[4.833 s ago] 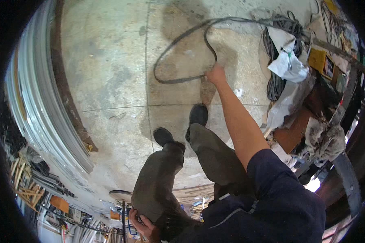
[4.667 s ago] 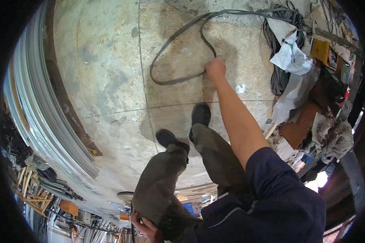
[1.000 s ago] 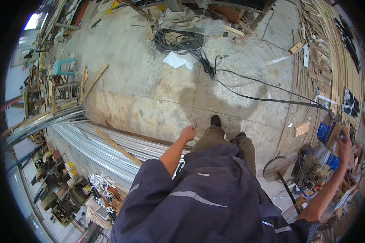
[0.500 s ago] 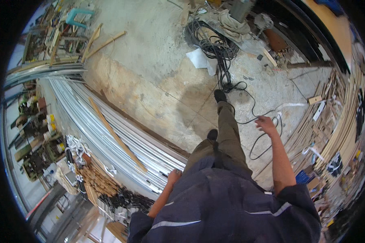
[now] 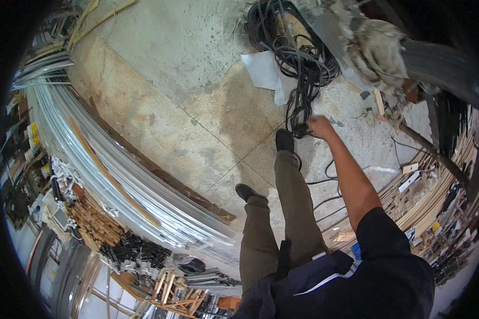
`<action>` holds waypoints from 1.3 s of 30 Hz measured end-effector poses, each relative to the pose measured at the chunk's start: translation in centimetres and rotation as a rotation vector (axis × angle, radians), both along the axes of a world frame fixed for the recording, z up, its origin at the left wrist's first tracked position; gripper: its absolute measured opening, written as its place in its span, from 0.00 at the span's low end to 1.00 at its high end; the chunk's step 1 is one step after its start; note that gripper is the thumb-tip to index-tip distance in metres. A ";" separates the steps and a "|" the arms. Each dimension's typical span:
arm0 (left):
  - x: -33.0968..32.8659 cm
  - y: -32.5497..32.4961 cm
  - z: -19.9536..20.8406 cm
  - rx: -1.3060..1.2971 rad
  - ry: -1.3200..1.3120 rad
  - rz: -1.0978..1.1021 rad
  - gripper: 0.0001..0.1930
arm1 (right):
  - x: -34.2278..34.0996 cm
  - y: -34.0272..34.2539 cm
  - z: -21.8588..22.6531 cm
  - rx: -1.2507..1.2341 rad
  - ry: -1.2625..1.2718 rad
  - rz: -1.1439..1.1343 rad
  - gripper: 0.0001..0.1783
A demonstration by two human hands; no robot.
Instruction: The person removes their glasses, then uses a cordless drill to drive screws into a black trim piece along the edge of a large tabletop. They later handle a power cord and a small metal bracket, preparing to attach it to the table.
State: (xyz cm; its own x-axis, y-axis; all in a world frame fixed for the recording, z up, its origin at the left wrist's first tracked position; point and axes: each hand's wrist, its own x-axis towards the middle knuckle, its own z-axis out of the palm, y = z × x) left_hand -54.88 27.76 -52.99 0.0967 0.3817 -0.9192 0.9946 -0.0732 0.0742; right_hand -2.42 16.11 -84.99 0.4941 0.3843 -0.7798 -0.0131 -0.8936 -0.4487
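Note:
My right hand [image 5: 320, 127] is stretched forward over the near end of a bundled black cable [image 5: 299, 103], just past my forward foot. Its fingers look curled and slightly blurred against the dark loops, so whether they grip the cable is unclear. From that end the bundle runs back into a large coil on the concrete floor. A thin loose length of cable [image 5: 332, 196] trails beside my right leg. My left hand is out of view.
A white sheet [image 5: 262, 70] lies beside the coil. Long metal profiles [image 5: 127, 175] are stacked along the left, a wooden strip [image 5: 109, 173] on top. Timber strips [image 5: 436, 183] pile up at right. Crumpled cloth [image 5: 378, 50] and a dark beam [image 5: 442, 69] are at far right.
My right hand has moved forward from beside the trailing cable to the bundle's near end. My left hand has left the view. The view has shifted, bringing the coil closer.

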 end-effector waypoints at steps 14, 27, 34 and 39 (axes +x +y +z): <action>15.4 4.6 -19.3 0.171 -0.256 0.194 0.19 | 16.4 16.9 -17.9 -0.079 -0.530 0.181 0.41; 17.2 4.6 -21.1 0.205 -0.253 0.183 0.19 | 11.9 20.0 -18.3 0.062 -0.240 0.072 0.36; 19.8 6.0 -24.7 0.236 -0.305 0.214 0.18 | 9.2 18.9 -21.4 -0.049 -0.175 0.218 0.50; 20.5 6.6 -25.6 0.255 -0.344 0.243 0.18 | 8.2 19.3 -19.5 0.036 -0.176 0.116 0.51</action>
